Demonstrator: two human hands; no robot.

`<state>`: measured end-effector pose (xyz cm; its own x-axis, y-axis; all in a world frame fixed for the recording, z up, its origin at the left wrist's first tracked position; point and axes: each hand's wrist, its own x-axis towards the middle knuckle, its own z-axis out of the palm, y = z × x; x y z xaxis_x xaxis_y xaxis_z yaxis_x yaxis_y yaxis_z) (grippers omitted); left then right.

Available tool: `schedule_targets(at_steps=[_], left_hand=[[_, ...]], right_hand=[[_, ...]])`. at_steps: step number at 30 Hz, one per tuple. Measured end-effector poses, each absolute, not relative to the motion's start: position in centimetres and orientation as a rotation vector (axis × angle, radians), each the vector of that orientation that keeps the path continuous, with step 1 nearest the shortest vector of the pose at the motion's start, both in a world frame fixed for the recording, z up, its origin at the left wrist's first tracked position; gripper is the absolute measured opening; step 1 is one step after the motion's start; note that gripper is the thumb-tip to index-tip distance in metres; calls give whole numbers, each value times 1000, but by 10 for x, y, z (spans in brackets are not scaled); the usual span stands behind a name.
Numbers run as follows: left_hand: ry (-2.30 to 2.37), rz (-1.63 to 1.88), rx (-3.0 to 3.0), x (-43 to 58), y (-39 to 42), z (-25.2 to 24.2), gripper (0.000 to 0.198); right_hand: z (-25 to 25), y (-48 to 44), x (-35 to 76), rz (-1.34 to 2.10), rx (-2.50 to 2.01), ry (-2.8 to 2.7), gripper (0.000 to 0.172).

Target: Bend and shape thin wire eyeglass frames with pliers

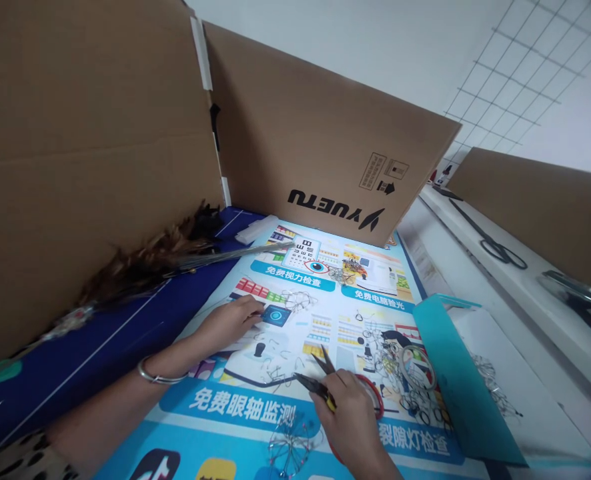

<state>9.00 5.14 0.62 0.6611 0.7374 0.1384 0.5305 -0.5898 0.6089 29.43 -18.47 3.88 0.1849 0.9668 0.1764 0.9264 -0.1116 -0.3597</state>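
My left hand (233, 323), with a silver bangle at its wrist, rests over the printed sheet. Its thumb and fingertips are pinched together; what lies between them is too small to make out. Close to those fingertips is a tangle of thin silver wire (299, 301). My right hand (350, 417) is closed around dark pliers (311, 385) with a yellow part on the handle. Also in that hand is a pair of scissors (324, 360) with slightly parted blades and red loop handles. Loose wire bits (278, 373) lie between the hands.
Wire pieces and rings (415, 393) are heaped at the right, beside a teal box (468, 373). A beaded wire spray (290, 447) lies in front. Brown feathers (150, 257) run along the left cardboard. A cardboard panel (325, 133) stands behind; black scissors (495, 243) lie on a ledge.
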Motion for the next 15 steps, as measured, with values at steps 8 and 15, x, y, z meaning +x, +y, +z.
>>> schedule_targets(at_steps=[8,15], left_hand=[[977,497,2342,90,55,4,12],[962,530,2213,91,52,7,11]], right_hand=[[41,-184,293,218,-2107,-1776,5],[41,-185,291,247,-2117,-1770,6]])
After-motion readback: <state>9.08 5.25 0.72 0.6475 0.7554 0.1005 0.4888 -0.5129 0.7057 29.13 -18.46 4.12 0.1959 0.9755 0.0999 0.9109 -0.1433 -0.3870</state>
